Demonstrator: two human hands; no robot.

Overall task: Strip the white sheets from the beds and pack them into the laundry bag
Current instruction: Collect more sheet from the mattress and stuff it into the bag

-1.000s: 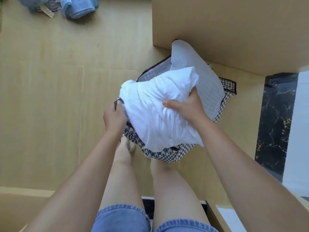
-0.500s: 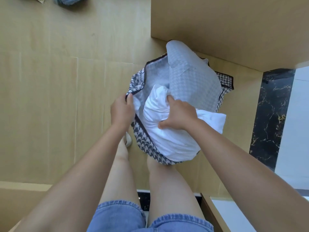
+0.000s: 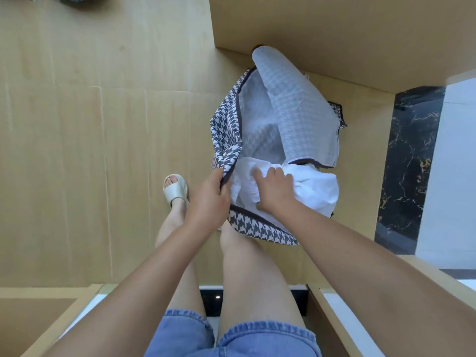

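Two bare hands work at the mouth of a houndstooth laundry bag (image 3: 224, 124) that stands on the pale wooden floor (image 3: 77, 150), right of centre in the frame. The left hand (image 3: 210, 199) grips the bag's dark-trimmed rim at its near left corner, thumb and fingers curled over the edge and holding it apart. The right hand (image 3: 274, 191) is buried in a bunched white sheet (image 3: 319, 191), its fingers clenched into the fabric.

The sheet sits in the near part of the bag's opening. Its left portion lies inside against the pale lining, and its right portion bulges over the right rim. Farther inside, the bag's bottom shows through as a grey patterned patch. The bag's top flap (image 3: 304, 119) is folded back toward the top of the frame, with its light underside up, and leans against a wooden furniture panel (image 3: 334, 27).

Below the hands, two bare legs and the hem of blue denim shorts (image 3: 231, 338) fill the lower centre. One foot in a cream slide sandal (image 3: 175, 188) stands just left of the left hand. A black marble strip (image 3: 409, 163) with gold veins runs down the right side.
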